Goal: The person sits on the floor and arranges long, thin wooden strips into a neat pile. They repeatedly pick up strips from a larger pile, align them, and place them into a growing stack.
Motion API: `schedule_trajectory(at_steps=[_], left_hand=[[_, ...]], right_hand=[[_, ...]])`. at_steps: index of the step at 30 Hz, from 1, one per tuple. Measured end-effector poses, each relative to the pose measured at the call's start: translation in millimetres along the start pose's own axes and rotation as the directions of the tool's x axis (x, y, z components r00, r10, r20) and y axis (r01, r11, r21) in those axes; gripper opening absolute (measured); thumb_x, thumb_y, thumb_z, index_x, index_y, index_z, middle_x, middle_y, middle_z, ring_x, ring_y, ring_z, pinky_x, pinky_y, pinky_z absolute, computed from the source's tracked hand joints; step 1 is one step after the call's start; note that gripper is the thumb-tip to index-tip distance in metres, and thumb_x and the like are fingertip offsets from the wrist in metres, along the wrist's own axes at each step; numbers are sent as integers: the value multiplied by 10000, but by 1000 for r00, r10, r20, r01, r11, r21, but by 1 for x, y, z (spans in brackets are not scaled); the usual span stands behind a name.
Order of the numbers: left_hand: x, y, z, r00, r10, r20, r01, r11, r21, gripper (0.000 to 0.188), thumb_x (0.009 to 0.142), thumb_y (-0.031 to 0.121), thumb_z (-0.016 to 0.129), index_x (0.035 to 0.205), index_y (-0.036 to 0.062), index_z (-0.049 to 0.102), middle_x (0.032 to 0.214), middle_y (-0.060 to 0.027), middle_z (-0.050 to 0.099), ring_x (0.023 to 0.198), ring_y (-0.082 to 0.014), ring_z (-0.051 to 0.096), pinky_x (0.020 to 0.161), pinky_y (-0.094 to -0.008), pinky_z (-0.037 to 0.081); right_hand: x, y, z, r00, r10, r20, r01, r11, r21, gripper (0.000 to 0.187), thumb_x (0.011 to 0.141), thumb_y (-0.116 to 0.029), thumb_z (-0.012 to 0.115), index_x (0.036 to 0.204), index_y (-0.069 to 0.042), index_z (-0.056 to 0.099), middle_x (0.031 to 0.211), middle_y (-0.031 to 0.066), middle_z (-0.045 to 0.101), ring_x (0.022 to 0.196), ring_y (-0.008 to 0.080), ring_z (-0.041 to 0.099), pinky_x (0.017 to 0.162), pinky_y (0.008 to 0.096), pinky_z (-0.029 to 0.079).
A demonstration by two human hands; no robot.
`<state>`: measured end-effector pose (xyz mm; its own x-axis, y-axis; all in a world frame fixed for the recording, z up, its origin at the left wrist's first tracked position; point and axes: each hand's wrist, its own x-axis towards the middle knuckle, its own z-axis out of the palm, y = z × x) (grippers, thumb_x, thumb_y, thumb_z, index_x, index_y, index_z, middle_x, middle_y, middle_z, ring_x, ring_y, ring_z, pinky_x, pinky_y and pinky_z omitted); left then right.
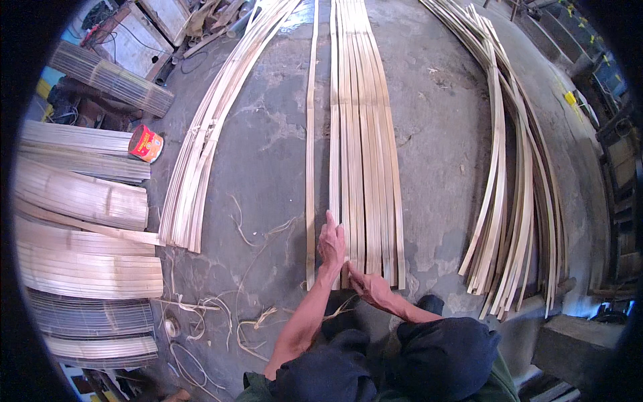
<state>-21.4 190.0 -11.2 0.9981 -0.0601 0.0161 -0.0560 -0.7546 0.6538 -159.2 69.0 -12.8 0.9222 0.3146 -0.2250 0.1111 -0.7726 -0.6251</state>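
Lining the left edge of the floor [435,181], pale and greyish slatted panels [87,268] lie one beyond another, with a red and orange tin [146,143] at the right end of a farther one. Just right of them, a bundle of strips [194,181] runs toward the far edge of the floor, gathered partway along. Nearer the person, curled fibres [228,318] are scattered beside a small pale roll [172,327]. Next comes a single strip [311,154], set slightly apart from a row of strips [375,147] laid side by side lengthwise down the middle of the floor. At the near end of that row, the left hand [331,244] is narrow, index finger stretched forward over the leftmost strips; whether it grips one I cannot tell. The right hand [372,288] is beside it, fingers drawn together at the strip ends, its hold unclear. Toward the floor's right edge, a looser bundle [499,127] fans out at its near end
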Motion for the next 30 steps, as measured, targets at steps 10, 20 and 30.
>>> schedule_trajectory(at_steps=[10,20,30], left_hand=[[14,-4,8,999,15,-48,-17,999,-37,574,927,202,539,1449,43,363,982,-215,604,897,-384,614,761,-486,489],[10,5,9,998,-40,-51,38,998,-52,593,935,278,520,1451,33,360,1160,-236,591,1014,-406,600,852,-475,479],[7,7,11,995,-26,-99,9,986,-167,540,932,241,519,1396,-19,423,1191,-285,583,1077,-421,581,922,-461,456]], right_hand=[[-1,-3,-4,998,41,-51,-34,991,126,563,946,-245,506,1467,-148,320,675,248,588,571,419,601,515,508,459],[0,1,-6,999,7,-49,3,982,189,551,945,-242,483,1460,-143,313,737,242,629,627,434,627,561,531,488],[-1,5,-1,999,31,-43,-24,985,169,604,923,-212,518,1490,-175,314,680,246,587,562,413,595,523,507,440]])
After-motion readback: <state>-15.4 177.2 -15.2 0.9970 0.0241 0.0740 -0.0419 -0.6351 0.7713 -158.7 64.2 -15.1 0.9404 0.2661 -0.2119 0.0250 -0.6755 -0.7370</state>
